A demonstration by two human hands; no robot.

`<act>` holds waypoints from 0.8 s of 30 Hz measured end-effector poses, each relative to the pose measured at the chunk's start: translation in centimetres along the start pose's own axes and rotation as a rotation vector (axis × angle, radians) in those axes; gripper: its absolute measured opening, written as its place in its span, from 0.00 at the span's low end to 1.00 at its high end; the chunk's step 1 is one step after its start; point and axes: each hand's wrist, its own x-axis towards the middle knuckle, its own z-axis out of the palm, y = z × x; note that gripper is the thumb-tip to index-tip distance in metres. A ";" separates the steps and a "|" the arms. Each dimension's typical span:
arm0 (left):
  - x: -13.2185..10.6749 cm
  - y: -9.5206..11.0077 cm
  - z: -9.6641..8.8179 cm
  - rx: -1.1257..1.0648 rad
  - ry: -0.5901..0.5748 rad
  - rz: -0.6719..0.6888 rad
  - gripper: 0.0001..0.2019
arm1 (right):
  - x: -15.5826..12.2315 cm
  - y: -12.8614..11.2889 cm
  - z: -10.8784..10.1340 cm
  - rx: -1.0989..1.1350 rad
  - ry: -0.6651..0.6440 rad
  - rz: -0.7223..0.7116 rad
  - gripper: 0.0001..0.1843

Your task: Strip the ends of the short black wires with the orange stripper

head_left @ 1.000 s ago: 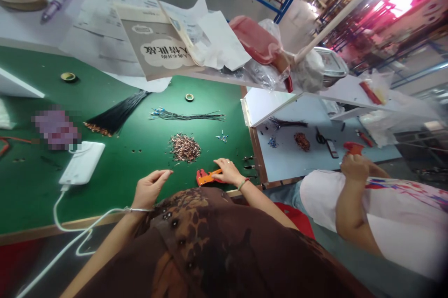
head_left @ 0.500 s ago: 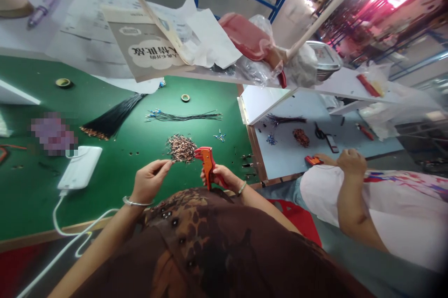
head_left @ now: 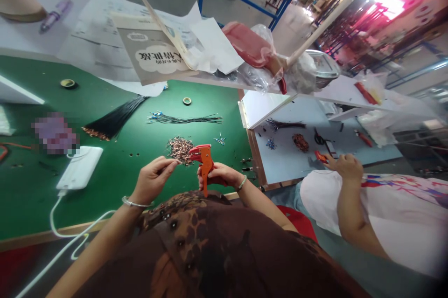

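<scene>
My right hand (head_left: pixel 219 176) is wrapped round the handles of an orange crimping tool (head_left: pixel 204 160), held upright over the green table (head_left: pixel 122 149) with its head pointing left. My left hand (head_left: pixel 154 179) is pinched shut just left of the tool's head; what its fingertips hold is too small to make out. A pile of small copper terminals (head_left: pixel 180 145) lies right behind both hands. Farther back lie a thin row of black wires (head_left: pixel 185 119) with blue ends and a thick black wire bundle (head_left: pixel 114 120).
A white power bank (head_left: pixel 80 167) with a white cable lies at the left. Two tape rolls (head_left: pixel 187 100) sit farther back. A shelf of papers (head_left: pixel 154 51) and bags overhangs the table. At the right, another person's hand (head_left: pixel 345 165) works at a light blue table (head_left: pixel 297 158).
My right hand picked the orange tool up off the table edge and stood it upright. My left hand rose and closed into a pinch near the tool's head.
</scene>
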 end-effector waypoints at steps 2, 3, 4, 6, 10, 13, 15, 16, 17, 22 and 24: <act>0.3 0.3 0.1 -0.008 -0.007 0.011 0.15 | 0.3 0.1 0.7 0.010 -0.043 -0.014 0.25; 0.4 0.4 0.2 -0.011 -0.012 0.013 0.14 | 0.4 0.2 0.9 0.012 -0.060 -0.019 0.25; 0.4 0.5 0.2 -0.012 -0.015 0.014 0.14 | 0.5 0.2 1.1 0.011 -0.071 -0.020 0.26; 0.5 0.4 0.4 -0.010 -0.020 0.012 0.15 | 0.6 0.1 1.3 0.000 -0.086 -0.010 0.26; 0.6 0.4 0.4 -0.011 -0.034 0.014 0.15 | 0.5 -0.1 1.4 -0.019 -0.102 -0.013 0.26; 0.7 0.7 0.4 -0.020 -0.045 0.021 0.15 | 0.4 -0.1 1.5 -0.022 -0.100 -0.018 0.27; 0.7 0.9 0.3 -0.021 -0.055 0.022 0.15 | 0.4 -0.1 1.5 -0.027 -0.102 -0.016 0.28; 0.7 1.1 0.3 -0.018 -0.058 0.022 0.15 | 0.4 -0.1 1.5 -0.031 -0.101 -0.016 0.28; 0.7 1.2 0.3 -0.014 -0.061 0.020 0.15 | 0.5 0.0 1.5 -0.039 -0.097 -0.016 0.29; 0.8 1.4 0.3 0.019 -0.072 0.012 0.16 | 0.6 0.1 1.3 -0.110 -0.051 -0.006 0.33; 0.8 1.3 0.4 0.026 -0.073 0.017 0.16 | 0.6 0.1 1.3 -0.138 -0.042 -0.006 0.33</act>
